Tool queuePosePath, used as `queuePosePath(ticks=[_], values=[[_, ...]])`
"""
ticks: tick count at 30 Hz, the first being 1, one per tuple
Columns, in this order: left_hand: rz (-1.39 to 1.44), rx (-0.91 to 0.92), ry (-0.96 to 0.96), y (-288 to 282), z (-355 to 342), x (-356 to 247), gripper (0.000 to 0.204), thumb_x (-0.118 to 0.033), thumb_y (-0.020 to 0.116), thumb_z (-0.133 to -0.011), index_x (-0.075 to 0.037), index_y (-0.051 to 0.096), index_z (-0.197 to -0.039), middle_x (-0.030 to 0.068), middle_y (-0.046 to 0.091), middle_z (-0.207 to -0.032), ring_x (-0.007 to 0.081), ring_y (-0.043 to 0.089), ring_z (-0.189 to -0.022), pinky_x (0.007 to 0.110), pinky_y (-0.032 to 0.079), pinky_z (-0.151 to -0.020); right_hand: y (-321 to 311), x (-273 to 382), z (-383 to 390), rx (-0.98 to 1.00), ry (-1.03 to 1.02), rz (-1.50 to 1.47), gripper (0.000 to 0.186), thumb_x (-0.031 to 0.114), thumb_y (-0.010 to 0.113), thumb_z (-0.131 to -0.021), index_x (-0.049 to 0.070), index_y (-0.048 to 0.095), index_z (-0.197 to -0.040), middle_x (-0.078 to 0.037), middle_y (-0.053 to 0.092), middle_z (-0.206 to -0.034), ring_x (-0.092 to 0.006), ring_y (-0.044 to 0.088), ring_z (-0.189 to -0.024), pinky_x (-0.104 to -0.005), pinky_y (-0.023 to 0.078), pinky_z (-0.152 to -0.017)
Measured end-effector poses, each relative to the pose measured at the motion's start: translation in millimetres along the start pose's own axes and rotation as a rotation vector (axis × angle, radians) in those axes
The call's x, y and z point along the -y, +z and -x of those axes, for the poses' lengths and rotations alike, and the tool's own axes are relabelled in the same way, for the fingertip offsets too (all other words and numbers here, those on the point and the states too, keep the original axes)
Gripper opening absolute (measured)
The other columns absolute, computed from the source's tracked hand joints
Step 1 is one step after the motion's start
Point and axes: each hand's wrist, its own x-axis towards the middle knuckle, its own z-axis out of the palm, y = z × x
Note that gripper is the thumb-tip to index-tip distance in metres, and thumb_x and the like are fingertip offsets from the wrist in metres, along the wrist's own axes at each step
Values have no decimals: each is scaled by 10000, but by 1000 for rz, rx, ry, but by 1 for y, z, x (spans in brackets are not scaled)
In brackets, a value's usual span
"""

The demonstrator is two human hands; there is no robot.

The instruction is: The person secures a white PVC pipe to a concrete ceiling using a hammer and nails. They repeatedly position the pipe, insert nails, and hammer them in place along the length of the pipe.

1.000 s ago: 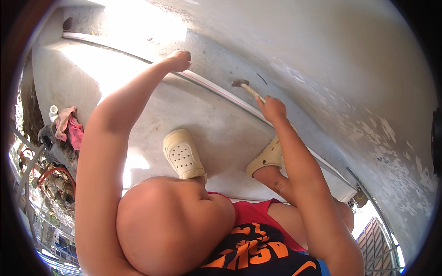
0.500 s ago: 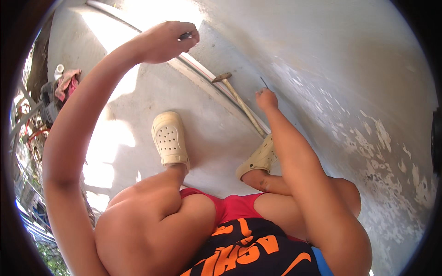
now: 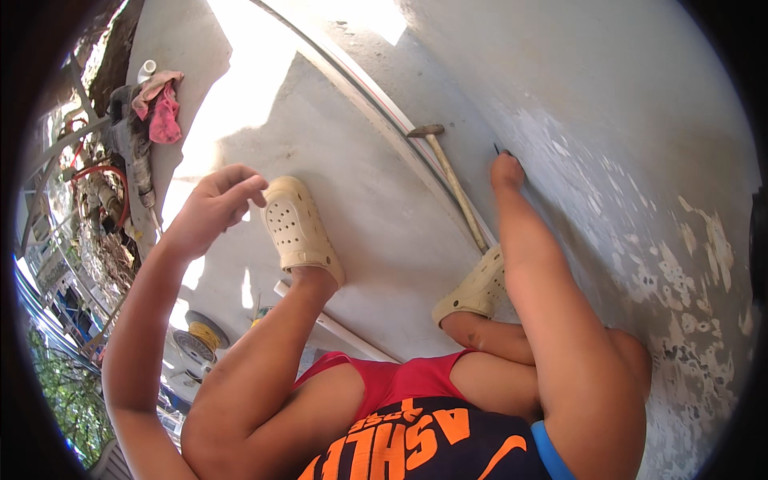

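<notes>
My left hand hovers beside the left cream clog, its fingers curled and the thumb close to the forefinger. Whatever it may hold between them is hidden. Out by the base of the wall, my right hand is closed round a thin dark rod. Only a short end of the rod shows past the fingers; its kind cannot be made out. A hammer with a wooden handle lies to the left of my right hand, its handle end by the right clog.
Long pale trim strips run along the floor near the hammer. A grey wall with flaking paint rises at the right. At the left lie a power tool, a pink cloth and a yellow-wound reel. A white pipe passes behind my leg.
My left hand has come back toward me and lower; the small dark, shiny thing in its fingers no longer shows. Less of the rod shows beyond my right hand. The whole view has shifted.
</notes>
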Motion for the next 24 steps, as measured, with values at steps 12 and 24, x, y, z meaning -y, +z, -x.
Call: queuePosePath(ticks=[12,24], values=[[-334,-140,226,24,-33,-16,381,-411,681,-984,-52,740,-1097,52,745,-977,131,669,-860,302,530,-776,-178,206,88,-67,-617,-1064,346,321,691,-930,16,704,-1093,-142,767,-943,-247,728,-875,-358,551,-781],[-34,-167,219,-14,-26,-12,399,-385,781,-930,-35,748,-1119,83,739,-1013,139,642,-954,312,508,-860,-221,302,216,720,-604,-1695,233,221,647,-1011,11,678,-1107,7,679,-865,-38,478,-671,-212,410,-607]])
